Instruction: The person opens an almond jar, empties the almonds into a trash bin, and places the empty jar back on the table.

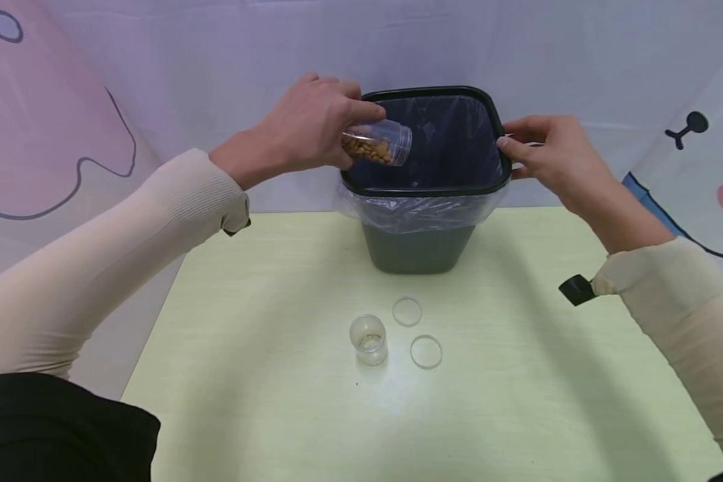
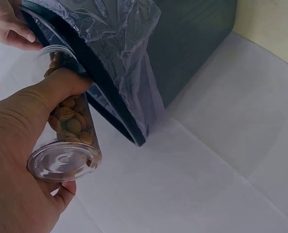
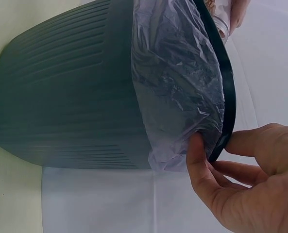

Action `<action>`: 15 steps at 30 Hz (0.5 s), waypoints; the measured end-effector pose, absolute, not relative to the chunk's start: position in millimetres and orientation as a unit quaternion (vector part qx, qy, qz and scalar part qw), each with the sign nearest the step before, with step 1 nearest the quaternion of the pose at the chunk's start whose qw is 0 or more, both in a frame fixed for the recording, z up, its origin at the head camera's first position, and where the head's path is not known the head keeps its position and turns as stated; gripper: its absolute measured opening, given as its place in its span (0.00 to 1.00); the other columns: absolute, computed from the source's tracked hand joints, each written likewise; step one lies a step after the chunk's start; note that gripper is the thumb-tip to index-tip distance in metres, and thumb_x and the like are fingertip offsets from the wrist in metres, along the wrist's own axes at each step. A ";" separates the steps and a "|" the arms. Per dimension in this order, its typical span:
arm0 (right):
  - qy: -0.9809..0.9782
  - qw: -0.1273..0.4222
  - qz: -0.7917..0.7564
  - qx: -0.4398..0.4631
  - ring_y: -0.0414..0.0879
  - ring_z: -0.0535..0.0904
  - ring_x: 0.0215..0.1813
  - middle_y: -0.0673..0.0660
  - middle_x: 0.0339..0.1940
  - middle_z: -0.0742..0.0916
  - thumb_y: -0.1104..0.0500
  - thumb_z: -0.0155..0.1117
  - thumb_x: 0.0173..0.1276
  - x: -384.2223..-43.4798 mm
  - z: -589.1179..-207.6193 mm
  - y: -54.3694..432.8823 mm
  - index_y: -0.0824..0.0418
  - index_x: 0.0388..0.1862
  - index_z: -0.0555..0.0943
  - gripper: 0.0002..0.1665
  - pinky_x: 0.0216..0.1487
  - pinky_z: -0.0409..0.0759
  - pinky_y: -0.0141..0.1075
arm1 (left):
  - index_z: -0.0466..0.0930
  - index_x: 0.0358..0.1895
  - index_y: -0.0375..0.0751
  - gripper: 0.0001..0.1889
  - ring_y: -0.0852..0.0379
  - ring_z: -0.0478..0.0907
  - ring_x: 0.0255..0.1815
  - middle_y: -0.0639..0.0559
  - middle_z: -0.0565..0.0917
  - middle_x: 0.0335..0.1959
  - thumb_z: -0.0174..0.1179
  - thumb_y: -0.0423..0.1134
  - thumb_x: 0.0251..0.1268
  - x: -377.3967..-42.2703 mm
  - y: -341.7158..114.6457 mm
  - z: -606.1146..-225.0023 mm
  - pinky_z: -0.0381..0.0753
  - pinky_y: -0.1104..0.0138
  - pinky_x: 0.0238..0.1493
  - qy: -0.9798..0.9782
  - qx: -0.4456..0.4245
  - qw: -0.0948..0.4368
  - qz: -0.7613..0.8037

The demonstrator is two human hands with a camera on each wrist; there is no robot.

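Note:
My left hand [image 1: 316, 124] grips a clear plastic jar [image 1: 378, 142] laid nearly on its side, its mouth over the left part of a trash can [image 1: 418, 251]. Brown nuts [image 2: 72, 121], apparently almonds, fill the lower side of the jar, some close to the mouth. In the left wrist view the jar's round base faces the camera. My right hand [image 1: 551, 150] pinches the can's black rim [image 1: 428, 193] at its right side, thumb on top and fingers outside against the liner. A translucent bag [image 3: 177, 82] lines the can and folds down over its outside.
A second clear jar [image 1: 369, 341] stands without a lid on the pale table [image 1: 265, 402], with a few bits at its bottom. Two clear rings [image 1: 407, 312] lie beside it. Behind the can hangs a white cloth [image 1: 217, 53] with cartoon prints.

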State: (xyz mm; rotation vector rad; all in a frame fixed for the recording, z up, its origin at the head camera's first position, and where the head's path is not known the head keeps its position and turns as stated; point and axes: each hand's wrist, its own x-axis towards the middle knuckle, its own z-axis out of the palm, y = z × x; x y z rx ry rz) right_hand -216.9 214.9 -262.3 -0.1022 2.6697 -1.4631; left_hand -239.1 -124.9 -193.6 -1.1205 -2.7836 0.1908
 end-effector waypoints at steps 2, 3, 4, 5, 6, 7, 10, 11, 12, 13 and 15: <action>0.876 0.047 -0.479 -0.034 0.28 0.82 0.42 0.39 0.48 0.81 0.49 0.57 0.81 -216.9 -262.2 214.6 0.61 0.79 0.70 0.33 0.40 0.83 0.21 | 0.75 0.74 0.49 0.38 0.35 0.77 0.58 0.38 0.82 0.58 0.76 0.41 0.58 -238.8 -125.0 -193.7 0.70 0.41 0.63 -0.924 -0.371 0.069 0.067; 0.876 0.047 -0.479 -0.034 0.28 0.82 0.42 0.39 0.48 0.81 0.49 0.58 0.81 -216.9 -262.2 214.4 0.61 0.79 0.70 0.33 0.40 0.83 0.21 | 0.75 0.75 0.49 0.38 0.35 0.77 0.57 0.37 0.82 0.59 0.76 0.41 0.58 -238.5 -125.1 -193.6 0.70 0.41 0.62 -0.924 -0.370 0.070 0.069; 0.876 0.047 -0.478 -0.034 0.28 0.82 0.42 0.39 0.48 0.81 0.49 0.58 0.81 -216.8 -262.2 214.3 0.61 0.79 0.70 0.33 0.40 0.83 0.21 | 0.75 0.75 0.49 0.38 0.35 0.77 0.57 0.37 0.81 0.59 0.76 0.41 0.59 -238.3 -125.3 -193.6 0.70 0.41 0.62 -0.924 -0.370 0.070 0.070; 0.877 0.047 -0.478 -0.035 0.28 0.82 0.42 0.39 0.48 0.81 0.49 0.57 0.81 -216.8 -262.1 214.1 0.61 0.79 0.70 0.33 0.40 0.83 0.21 | 0.74 0.75 0.49 0.38 0.34 0.77 0.57 0.37 0.81 0.59 0.76 0.40 0.59 -238.1 -125.4 -193.5 0.70 0.41 0.62 -0.923 -0.370 0.070 0.071; 0.877 0.047 -0.477 -0.035 0.28 0.82 0.42 0.39 0.48 0.81 0.49 0.57 0.81 -216.7 -262.1 214.0 0.61 0.79 0.70 0.33 0.40 0.83 0.21 | 0.74 0.75 0.50 0.38 0.34 0.76 0.57 0.37 0.81 0.59 0.76 0.40 0.59 -237.9 -125.6 -193.4 0.69 0.41 0.62 -0.923 -0.371 0.071 0.071; 0.877 0.047 -0.477 -0.034 0.28 0.82 0.42 0.39 0.48 0.81 0.49 0.57 0.81 -216.6 -262.0 213.9 0.61 0.79 0.70 0.33 0.40 0.83 0.21 | 0.75 0.75 0.50 0.37 0.34 0.76 0.57 0.37 0.81 0.59 0.76 0.40 0.59 -237.8 -125.7 -193.4 0.69 0.41 0.62 -0.923 -0.371 0.071 0.072; 0.877 0.046 -0.477 -0.034 0.28 0.82 0.42 0.39 0.48 0.81 0.49 0.57 0.81 -216.6 -262.0 213.5 0.61 0.79 0.70 0.33 0.40 0.83 0.21 | 0.75 0.74 0.49 0.37 0.34 0.76 0.58 0.37 0.81 0.59 0.75 0.39 0.59 -237.8 -126.0 -193.5 0.69 0.41 0.63 -0.922 -0.373 0.072 0.071; 0.877 0.046 -0.477 -0.034 0.28 0.82 0.42 0.39 0.48 0.81 0.49 0.57 0.81 -216.6 -261.9 213.4 0.61 0.79 0.70 0.33 0.40 0.83 0.21 | 0.75 0.74 0.49 0.37 0.34 0.77 0.57 0.37 0.81 0.59 0.75 0.39 0.59 -237.9 -126.0 -193.5 0.69 0.41 0.62 -0.922 -0.375 0.073 0.070; 0.876 0.047 -0.478 -0.034 0.28 0.82 0.42 0.39 0.48 0.81 0.49 0.57 0.81 -216.7 -262.0 213.3 0.61 0.79 0.70 0.33 0.40 0.83 0.21 | 0.75 0.74 0.49 0.37 0.34 0.77 0.57 0.37 0.81 0.59 0.75 0.38 0.59 -237.9 -126.0 -193.4 0.69 0.41 0.62 -0.921 -0.375 0.074 0.070; 0.876 0.047 -0.479 -0.034 0.28 0.82 0.42 0.39 0.48 0.81 0.49 0.58 0.81 -216.7 -262.0 213.3 0.61 0.79 0.70 0.33 0.40 0.83 0.21 | 0.75 0.74 0.49 0.36 0.34 0.77 0.57 0.37 0.81 0.59 0.74 0.38 0.59 -237.9 -126.0 -193.4 0.69 0.42 0.62 -0.921 -0.376 0.075 0.070; 0.876 0.047 -0.478 -0.034 0.28 0.82 0.42 0.39 0.48 0.81 0.49 0.57 0.81 -216.8 -262.2 213.3 0.61 0.79 0.70 0.33 0.40 0.83 0.21 | 0.75 0.74 0.48 0.36 0.35 0.77 0.56 0.37 0.81 0.58 0.74 0.38 0.60 -237.7 -126.0 -193.4 0.69 0.42 0.61 -0.920 -0.377 0.077 0.071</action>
